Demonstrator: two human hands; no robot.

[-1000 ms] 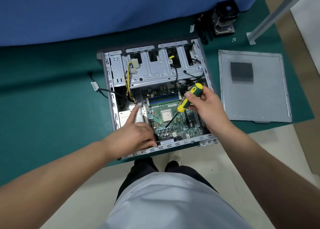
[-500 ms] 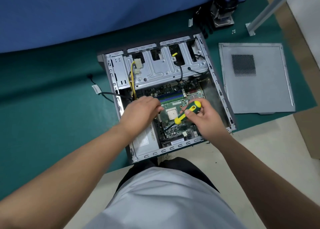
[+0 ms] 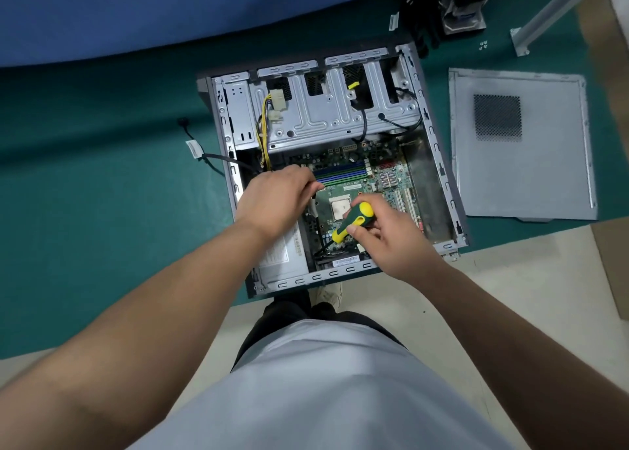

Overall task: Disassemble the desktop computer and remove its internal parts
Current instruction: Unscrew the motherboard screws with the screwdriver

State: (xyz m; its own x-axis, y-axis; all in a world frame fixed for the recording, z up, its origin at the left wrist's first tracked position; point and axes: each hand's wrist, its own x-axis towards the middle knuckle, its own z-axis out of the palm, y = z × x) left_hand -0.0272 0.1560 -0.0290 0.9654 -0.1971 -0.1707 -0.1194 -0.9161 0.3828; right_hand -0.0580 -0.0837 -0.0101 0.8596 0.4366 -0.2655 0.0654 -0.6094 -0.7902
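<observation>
Two hands are inside the open computer case (image 3: 235,116), which lies on its side on the green mat (image 3: 102,194) at the near edge of the surface, its open face up toward you. Your right hand (image 3: 391,235) grips the green-and-yellow handle of the screwdriver (image 3: 354,221); the dark shaft slants down and to the left, and its tip meets the near-left part of the motherboard (image 3: 374,184), just beside the power supply (image 3: 282,255). Your left hand (image 3: 275,201) hovers over the left edge of the board with its fingers curled; the fingertips seem to pinch something small next to the blue memory slots (image 3: 340,175), but what it is I cannot tell. The bare processor socket (image 3: 340,206) sits between your two hands.

At the far end of the case the metal drive cage (image 3: 333,116) spans the width, with a bundle of yellow and black cables (image 3: 263,133) hanging down its left side and ending in a white connector. A thin black cable with a white tag (image 3: 194,150) trails out of the case onto the mat on the left.

To the right of the case, apart from it, the removed side panel (image 3: 520,177) lies flat, its perforated vent patch facing up. Beyond the far right corner of the case stands a black cooler with fan (image 3: 459,3), and a few small screws (image 3: 483,45) lie near a metal leg (image 3: 544,10).
</observation>
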